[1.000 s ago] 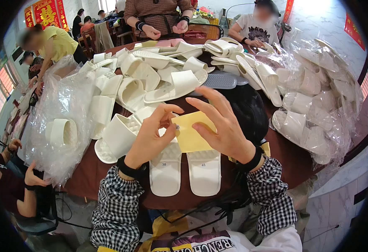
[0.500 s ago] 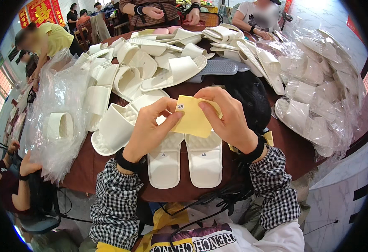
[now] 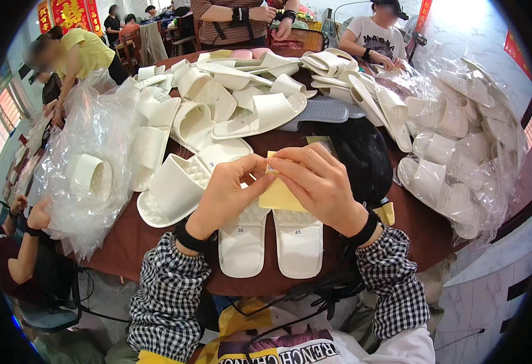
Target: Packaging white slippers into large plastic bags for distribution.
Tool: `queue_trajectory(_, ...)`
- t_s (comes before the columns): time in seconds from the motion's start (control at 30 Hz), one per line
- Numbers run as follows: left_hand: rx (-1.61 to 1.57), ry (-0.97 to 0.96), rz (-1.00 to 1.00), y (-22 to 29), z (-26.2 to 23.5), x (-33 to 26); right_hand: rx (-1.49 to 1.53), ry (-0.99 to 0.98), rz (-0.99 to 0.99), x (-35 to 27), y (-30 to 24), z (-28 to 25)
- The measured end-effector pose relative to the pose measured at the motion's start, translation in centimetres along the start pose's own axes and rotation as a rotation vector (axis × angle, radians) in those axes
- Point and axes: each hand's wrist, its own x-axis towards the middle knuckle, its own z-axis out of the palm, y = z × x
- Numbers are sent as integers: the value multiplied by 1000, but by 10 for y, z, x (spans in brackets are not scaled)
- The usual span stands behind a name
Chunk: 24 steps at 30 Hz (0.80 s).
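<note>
A yellow square of paper [image 3: 283, 198] is held up over the near edge of the table. My left hand [image 3: 228, 193] pinches its upper left side between thumb and fingers. My right hand [image 3: 322, 187] is closed at the top of the same paper, its fingertips meeting the left ones at a small printed label that they mostly cover. Just below, two white slippers lie side by side, a left one [image 3: 242, 250] and a right one [image 3: 299, 250], each with a small printed sticker on its insole. My hands hide their straps.
White slippers [image 3: 260, 115] are heaped across the brown-covered table [image 3: 393, 224], with a grey slipper [image 3: 320, 111] among them. Clear plastic bags with slippers lie left [image 3: 90, 206] and right [image 3: 460, 176]. A black mesh item [image 3: 366, 161] sits beyond my right hand. Other people work around the table.
My right hand has moved left along the paper, from its upper right side to the label at the upper left. The whole view has shifted slightly.
</note>
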Motion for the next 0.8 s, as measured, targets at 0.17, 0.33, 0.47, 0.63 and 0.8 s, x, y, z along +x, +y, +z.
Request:
queue_trajectory(0.17,109,-47,99,4,-4,-1,65,0,76,1,-2,-1)
queue_trajectory(0.33,87,35,198,3,-3,1,37,0,94,3,-4,-4)
queue_trajectory(0.47,31,-9,114,0,-4,0,-21,-12,73,8,-2,-9)
queue_trajectory(0.63,-280,108,16,6,-9,0,339,-156,367,1,-2,-5)
queue_trajectory(0.8,-349,10,-43,5,-17,-3,644,-92,373,3,0,-17)
